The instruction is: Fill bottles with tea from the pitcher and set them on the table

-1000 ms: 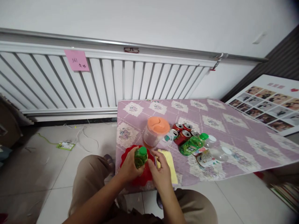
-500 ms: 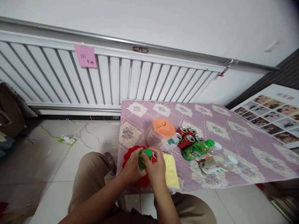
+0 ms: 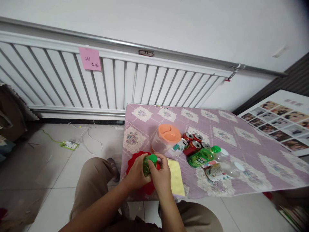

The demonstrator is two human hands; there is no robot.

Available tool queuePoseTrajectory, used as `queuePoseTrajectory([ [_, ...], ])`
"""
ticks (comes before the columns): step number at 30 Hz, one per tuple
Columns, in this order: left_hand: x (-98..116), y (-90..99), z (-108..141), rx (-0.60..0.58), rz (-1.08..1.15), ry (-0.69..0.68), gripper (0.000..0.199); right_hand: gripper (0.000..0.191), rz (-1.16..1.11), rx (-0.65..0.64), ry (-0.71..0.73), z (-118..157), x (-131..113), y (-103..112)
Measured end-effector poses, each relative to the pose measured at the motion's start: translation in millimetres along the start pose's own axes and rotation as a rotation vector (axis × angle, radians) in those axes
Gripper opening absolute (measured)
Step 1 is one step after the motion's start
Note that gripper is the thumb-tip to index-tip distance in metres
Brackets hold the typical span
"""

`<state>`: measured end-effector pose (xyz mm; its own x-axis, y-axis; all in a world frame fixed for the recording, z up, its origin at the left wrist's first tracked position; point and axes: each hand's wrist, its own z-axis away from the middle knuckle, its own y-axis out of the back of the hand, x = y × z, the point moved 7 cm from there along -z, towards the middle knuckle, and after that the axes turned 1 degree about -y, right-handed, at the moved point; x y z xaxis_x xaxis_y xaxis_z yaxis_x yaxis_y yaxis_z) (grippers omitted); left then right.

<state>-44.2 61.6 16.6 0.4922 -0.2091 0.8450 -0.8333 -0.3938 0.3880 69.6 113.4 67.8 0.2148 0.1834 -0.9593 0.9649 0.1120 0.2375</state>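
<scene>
A green-capped bottle is upright between my hands above a red scalloped mat. My left hand is wrapped round the bottle's body from the left. On the right side, my right hand has its thumb and fingers closed on the bottle near the green cap. Just right of my right hand lies a yellow cloth. Behind the hands stands a clear container with an orange lid. The bottle's lower part is hidden by my hands.
Red cans stand right of the orange-lidded container. A green bottle and clear bottles lie beside them on the floral tablecloth. A white radiator runs behind the table. A power strip lies on the floor.
The camera view has shifted very slightly. Both hands keep their hold on the bottle, with almost no visible movement.
</scene>
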Motion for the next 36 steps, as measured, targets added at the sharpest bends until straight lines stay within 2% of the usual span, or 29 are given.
queuePoseTrajectory([
  [2,0,-0.3,0,0.005,-0.001,-0.003,0.079,0.028,0.021,-0.023,0.078,0,-7,1],
  [4,1,-0.1,0,0.007,-0.003,-0.002,0.08,0.03,0.032,-0.044,0.13,1,-12,1],
  [6,2,0.1,0,0.002,0.001,-0.002,0.08,0.041,0.009,-0.054,0.095,2,-10,1],
  [9,3,0.8,0,-0.003,0.014,-0.012,0.079,0.056,-0.031,-0.003,-0.015,3,-2,2],
  [12,2,0.2,-1,-0.008,0.011,-0.007,0.08,0.041,-0.012,0.006,-0.036,2,-1,2],
  [14,0,-0.7,0,-0.012,-0.002,0.005,0.083,0.03,0.002,-0.024,0.017,2,-6,2],
  [16,-1,-1.0,0,-0.012,-0.017,0.006,0.085,0.029,0.007,-0.047,0.082,3,-12,1],
  [18,-1,-0.9,1,-0.014,-0.016,-0.005,0.084,0.04,-0.009,-0.049,0.078,4,-12,1],
  [21,1,-0.6,1,-0.022,0.0,-0.014,0.082,0.056,-0.035,-0.001,-0.006,4,-5,2],
  [24,-1,-0.9,1,-0.016,-0.003,0.001,0.084,0.042,-0.007,0.013,-0.03,3,-1,2],
  [26,-2,-1.7,1,-0.011,-0.009,0.0,0.086,0.031,-0.001,-0.008,0.016,3,-3,1],
  [29,-3,-2.8,1,-0.009,-0.014,-0.015,0.085,0.03,0.005,-0.033,0.106,3,-9,1],
  [33,-2,-1.4,1,0.002,0.013,-0.005,0.082,0.055,-0.03,-0.012,0.008,4,-4,0],
  [34,-2,-1.1,0,0.001,0.019,0.002,0.081,0.056,-0.034,0.001,-0.024,4,-2,0],
  [36,-1,-0.8,0,-0.002,0.021,0.004,0.081,0.048,-0.025,0.002,-0.061,3,-1,-1],
])
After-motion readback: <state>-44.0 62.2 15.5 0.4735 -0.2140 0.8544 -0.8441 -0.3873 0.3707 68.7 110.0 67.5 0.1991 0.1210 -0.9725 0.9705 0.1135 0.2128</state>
